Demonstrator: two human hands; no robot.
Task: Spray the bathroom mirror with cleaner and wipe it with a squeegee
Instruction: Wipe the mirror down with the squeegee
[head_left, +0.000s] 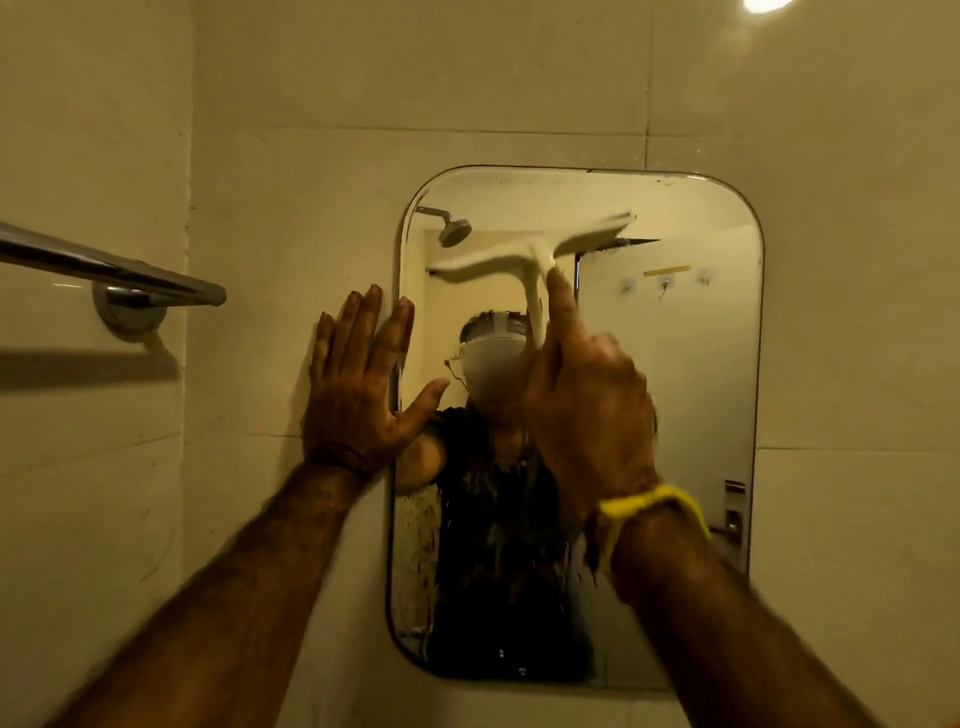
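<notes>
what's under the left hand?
The left hand lies flat, fingers spread, on the tiled wall, its thumb crossing onto the mirror edge. The palm hides that stretch of the edge.

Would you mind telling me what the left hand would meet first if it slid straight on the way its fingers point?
Probably nothing soon: the left hand points up the tiled wall beside the mirror, which looks bare there.

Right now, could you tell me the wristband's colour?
Yellow, on the right wrist: wristband, head view.
</notes>
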